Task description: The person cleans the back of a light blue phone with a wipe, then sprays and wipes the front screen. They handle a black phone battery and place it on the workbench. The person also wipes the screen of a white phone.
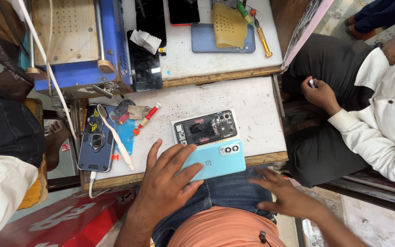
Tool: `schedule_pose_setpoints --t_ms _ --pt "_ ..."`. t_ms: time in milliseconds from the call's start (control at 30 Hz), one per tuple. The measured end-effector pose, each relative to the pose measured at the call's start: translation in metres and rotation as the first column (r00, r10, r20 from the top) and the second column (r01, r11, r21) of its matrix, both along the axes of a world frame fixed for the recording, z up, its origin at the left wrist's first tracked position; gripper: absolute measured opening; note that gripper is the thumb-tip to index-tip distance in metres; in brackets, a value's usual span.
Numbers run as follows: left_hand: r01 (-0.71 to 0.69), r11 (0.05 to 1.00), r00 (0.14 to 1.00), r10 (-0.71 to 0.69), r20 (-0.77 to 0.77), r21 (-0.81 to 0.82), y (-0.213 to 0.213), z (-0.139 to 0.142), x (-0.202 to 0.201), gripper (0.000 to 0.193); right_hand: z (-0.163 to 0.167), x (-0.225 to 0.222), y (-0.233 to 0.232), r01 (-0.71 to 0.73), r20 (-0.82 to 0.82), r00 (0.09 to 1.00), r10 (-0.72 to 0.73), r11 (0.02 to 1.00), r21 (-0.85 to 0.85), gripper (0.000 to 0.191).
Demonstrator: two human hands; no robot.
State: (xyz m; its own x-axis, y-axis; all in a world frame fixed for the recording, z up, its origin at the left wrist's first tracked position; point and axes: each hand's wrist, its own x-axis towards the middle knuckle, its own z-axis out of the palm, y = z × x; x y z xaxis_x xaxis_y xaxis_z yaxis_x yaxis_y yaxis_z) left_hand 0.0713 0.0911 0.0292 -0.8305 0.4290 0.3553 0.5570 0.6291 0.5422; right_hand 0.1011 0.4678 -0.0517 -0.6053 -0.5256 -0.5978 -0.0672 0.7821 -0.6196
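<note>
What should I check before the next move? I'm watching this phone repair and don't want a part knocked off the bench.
1. Left hand flat on the turquoise back cover: ok.
2. Cover fully on the table: not ok, it overhangs the front edge.
3. Opened phone lies apart from the cover: ok.
4. Right hand empty, over the lap: ok.
5. Red screwdriver within reach: ok.
6. Loose screws accounted for: cannot tell.

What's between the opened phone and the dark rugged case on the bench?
In the head view, a red-handled screwdriver and a white brush lie between the opened phone and the case, on the white bench top.
</note>
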Motion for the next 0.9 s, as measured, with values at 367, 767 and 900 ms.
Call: schedule_pose_setpoints --t_ms 367,767,900 --pt "-0.044 0.999 0.998 0.043 -0.037 -0.016 0.007 0.002 -0.003 0.040 -0.015 0.005 0.040 0.789 -0.342 0.609 -0.716 0.501 0.356 0.037" --pt "-0.168 0.986 0.971 0.167 -0.172 0.008 0.031 0.007 0.009 0.052 0.048 -0.046 -0.086 0.254 -0.944 0.282 -0.169 0.962 -0.097 0.060" --pt "-0.243 0.969 0.950 0.247 -0.191 0.046 0.027 0.006 0.007 0.054 0.054 -0.051 -0.058 0.419 -0.917 0.268 -0.297 0.893 -0.166 0.064"
